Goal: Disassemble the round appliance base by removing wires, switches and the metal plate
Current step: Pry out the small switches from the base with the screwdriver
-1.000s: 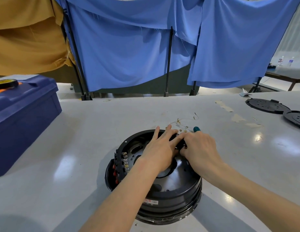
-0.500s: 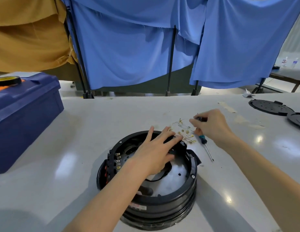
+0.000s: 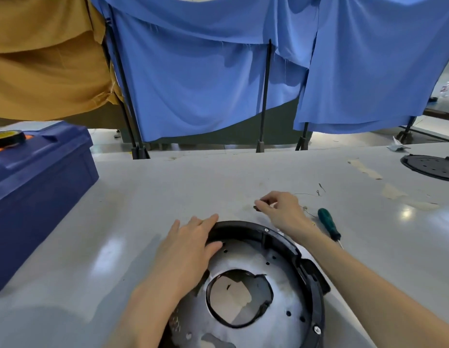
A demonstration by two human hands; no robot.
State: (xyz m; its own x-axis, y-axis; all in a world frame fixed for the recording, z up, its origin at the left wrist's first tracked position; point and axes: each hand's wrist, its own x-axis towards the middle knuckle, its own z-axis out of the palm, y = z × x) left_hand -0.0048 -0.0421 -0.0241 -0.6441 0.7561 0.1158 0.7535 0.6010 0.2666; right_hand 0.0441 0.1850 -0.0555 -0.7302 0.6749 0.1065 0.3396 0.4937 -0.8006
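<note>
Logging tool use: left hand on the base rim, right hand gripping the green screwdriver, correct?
No: the head view shows the right hand pinching a small dark part, the green screwdriver lying on the table. The left hand is on the base rim.

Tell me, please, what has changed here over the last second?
The right grip laid the screwdriver on the table and now pinches a small dark part beyond the base. The left grip moved from inside it to its far rim. The base stayed put.

Cannot see near part of round base (image 3: 243,226) past frame edge, nor rim under left hand (image 3: 185,252); cannot identify dark bit (image 3: 256,208) pinched in right hand (image 3: 283,210).
</note>
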